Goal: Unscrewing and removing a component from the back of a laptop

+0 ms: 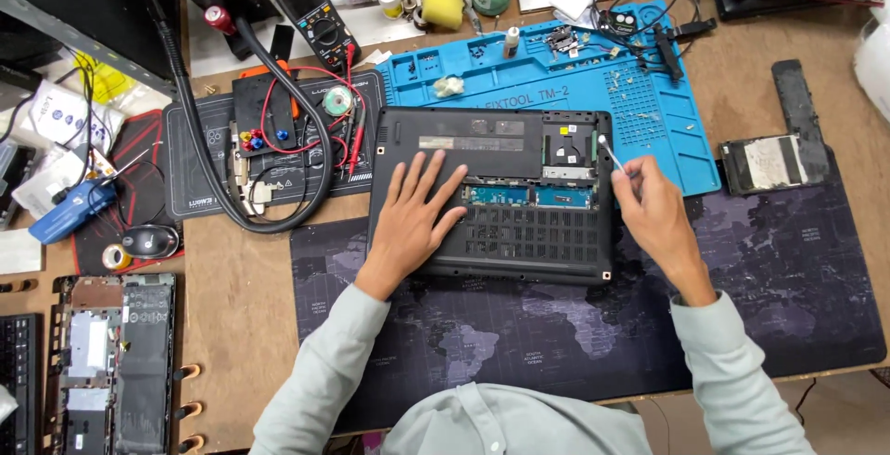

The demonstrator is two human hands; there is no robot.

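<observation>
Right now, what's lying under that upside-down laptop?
The laptop lies partly on a blue work mat, partly on a dark map-printed desk mat. Whatever lies directly beneath it is covered.

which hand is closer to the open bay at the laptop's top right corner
Right. The right hand, pinching a cotton swab, sits just right of the open bay, swab tip at its edge. The left hand lies flat on the laptop base, well to the bay's left.

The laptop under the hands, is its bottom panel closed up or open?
Open in part: the laptop lies bottom-up, with blue circuit boards exposed.
</observation>
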